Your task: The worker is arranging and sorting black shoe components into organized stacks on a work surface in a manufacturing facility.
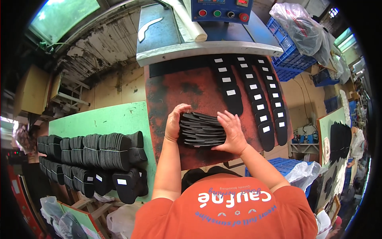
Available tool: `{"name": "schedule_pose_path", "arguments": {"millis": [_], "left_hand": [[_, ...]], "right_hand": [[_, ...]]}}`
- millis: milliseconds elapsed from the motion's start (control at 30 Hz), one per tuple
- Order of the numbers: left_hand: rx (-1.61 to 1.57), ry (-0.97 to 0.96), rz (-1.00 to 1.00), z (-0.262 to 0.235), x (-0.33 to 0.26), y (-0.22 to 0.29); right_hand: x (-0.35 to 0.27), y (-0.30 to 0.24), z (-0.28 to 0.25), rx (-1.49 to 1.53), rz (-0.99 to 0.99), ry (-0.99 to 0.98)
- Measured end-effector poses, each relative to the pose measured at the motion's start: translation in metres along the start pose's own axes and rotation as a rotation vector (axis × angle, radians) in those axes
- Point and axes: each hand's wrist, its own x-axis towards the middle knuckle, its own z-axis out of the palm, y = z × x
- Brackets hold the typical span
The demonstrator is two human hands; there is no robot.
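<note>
A thick stack of black insoles (202, 129) stands on edge between my two hands over the reddish-brown board (171, 91). My left hand (175, 121) presses the stack's left side, fingers bent around its far corner. Against the right side lies my right hand (231, 133), its thumb along the near edge and its fingers spread at the far corner. Beyond and to the right, overlapping black insoles with white labels (260, 107) lie in three rows. The rows' far ends reach the metal edge of a blue machine table.
At the left, a green table (99, 115) bears several tied bundles of black insoles (105, 150). The machine's blue control box (220, 10), a white roll (187, 20) and a curved white piece (149, 28) are at the far side. Blue crates (292, 63) stand at the right.
</note>
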Motion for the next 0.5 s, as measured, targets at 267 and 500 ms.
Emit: {"name": "schedule_pose_path", "arguments": {"millis": [267, 500], "left_hand": [[0.191, -0.221, 0.008, 0.018, -0.004, 0.002], [0.106, -0.130, -0.002, 0.029, -0.033, -0.004]], "right_hand": [[0.006, -0.016, 0.002, 0.067, 0.035, -0.027], [0.013, -0.041, -0.007, -0.333, 0.227, -0.250]]}}
